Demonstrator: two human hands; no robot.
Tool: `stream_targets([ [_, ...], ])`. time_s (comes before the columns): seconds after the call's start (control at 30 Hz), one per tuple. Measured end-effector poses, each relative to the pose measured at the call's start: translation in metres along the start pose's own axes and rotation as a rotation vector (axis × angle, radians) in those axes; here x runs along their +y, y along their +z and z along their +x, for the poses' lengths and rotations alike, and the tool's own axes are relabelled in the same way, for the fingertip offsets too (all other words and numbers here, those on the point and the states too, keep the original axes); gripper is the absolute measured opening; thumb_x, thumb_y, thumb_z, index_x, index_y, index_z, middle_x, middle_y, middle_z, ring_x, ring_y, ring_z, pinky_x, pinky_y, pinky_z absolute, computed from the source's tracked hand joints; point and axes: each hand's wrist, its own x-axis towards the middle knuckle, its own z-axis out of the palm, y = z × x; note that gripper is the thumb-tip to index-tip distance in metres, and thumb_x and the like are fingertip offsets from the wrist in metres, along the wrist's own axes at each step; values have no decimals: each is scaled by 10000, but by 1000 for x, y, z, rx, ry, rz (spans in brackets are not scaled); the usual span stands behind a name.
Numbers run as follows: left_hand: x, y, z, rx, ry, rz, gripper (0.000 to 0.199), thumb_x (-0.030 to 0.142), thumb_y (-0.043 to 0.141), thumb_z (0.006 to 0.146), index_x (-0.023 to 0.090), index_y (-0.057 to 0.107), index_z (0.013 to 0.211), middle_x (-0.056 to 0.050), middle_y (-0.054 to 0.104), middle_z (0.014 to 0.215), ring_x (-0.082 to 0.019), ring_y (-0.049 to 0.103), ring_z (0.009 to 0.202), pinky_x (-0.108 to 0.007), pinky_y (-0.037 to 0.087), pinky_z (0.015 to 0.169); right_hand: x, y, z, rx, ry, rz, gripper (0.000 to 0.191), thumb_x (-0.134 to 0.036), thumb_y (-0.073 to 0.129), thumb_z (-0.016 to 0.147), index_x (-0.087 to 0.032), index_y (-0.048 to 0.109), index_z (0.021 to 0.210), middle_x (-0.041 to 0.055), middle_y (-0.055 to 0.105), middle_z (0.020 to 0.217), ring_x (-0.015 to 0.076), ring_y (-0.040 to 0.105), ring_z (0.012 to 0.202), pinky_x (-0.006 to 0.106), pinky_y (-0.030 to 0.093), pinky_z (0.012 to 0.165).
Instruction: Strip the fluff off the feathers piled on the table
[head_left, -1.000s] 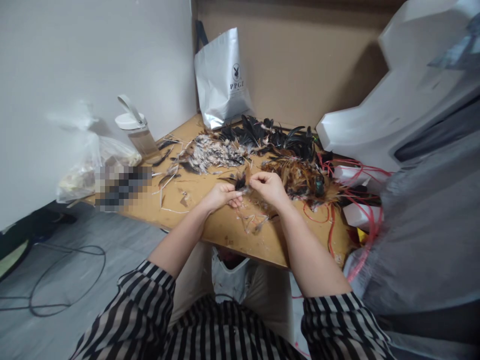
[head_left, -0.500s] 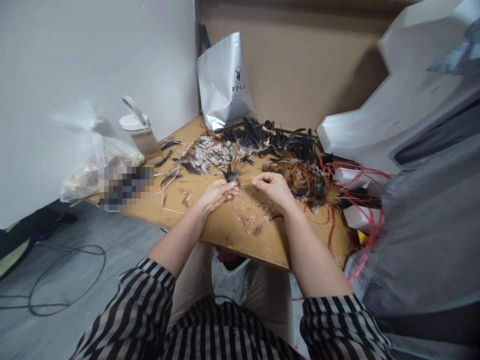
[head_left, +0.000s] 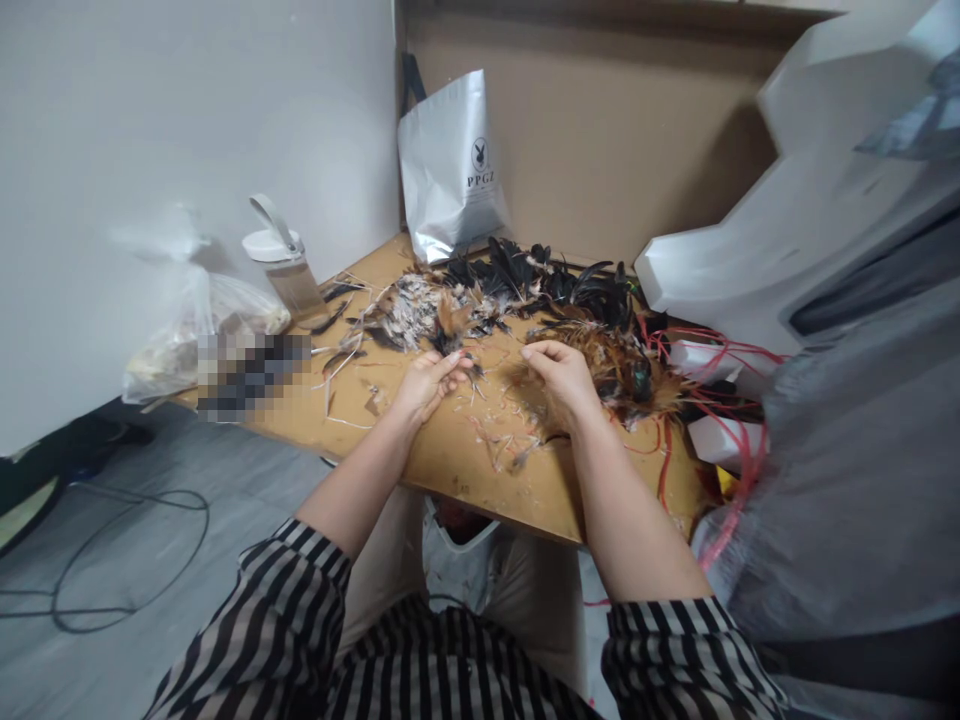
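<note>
A small brown and black feather bunch (head_left: 452,322) is pinched between the thumb and fingers of my left hand (head_left: 431,385), over the middle of the wooden table (head_left: 450,460). Some distance to the right, my right hand (head_left: 561,378) has its thumb and index finger pressed together; what is between them, if anything, is too small to make out. Just beyond my right hand lies a pile of brown feathers (head_left: 622,365). Grey-white fluffy feathers (head_left: 412,305) and long black feathers (head_left: 517,275) spread behind my left hand.
At the back stands a silver bag (head_left: 450,170). A lidded cup (head_left: 289,275) and a clear plastic bag (head_left: 169,350) are on the left. Red strings (head_left: 664,465) hang at the right, near white foam pieces (head_left: 724,440). Scraps litter the tabletop.
My right hand has moved slightly right, away from my left hand. The feather bunch in my left hand has tilted left and its brown part shows more.
</note>
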Motion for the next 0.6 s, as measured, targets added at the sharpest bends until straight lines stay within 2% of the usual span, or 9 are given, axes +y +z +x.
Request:
stream_targets([
  [0.07,-1,0,0,-8,16,-21,179,242,661,674,104,548,681,-62,678,778,-35,559,504,-115,381,421,0,5,-4,-184,110,34,265,-396,667,583,-149,617,666,-25,523,506,61,382,424,208,272,418],
  [0.13,-1,1,0,-21,18,-28,188,246,671,662,103,551,679,-69,680,790,-39,563,507,-116,384,422,0,11,-7,-289,178,83,286,-389,691,564,-144,638,702,-14,554,555,51,390,429,198,258,408],
  [0.27,-1,3,-3,-69,-10,18,215,264,680,649,89,592,738,-93,679,839,-45,561,505,-125,390,424,2,25,-9,-188,169,272,342,-387,713,540,-165,649,793,-19,574,613,42,398,445,187,266,404],
  [0.37,-3,5,-5,-114,-19,67,264,277,679,650,84,615,818,-107,678,853,-54,566,511,-138,399,437,1,30,-9,-120,162,382,342,-374,728,516,-166,641,773,-25,564,601,43,405,453,187,280,407],
  [0.6,-3,8,-8,-155,-32,119,299,306,683,639,77,620,822,-99,680,752,-65,560,502,-156,395,454,-2,31,-10,-108,162,497,269,-304,741,514,-145,631,701,-33,528,563,41,411,460,181,279,410],
])
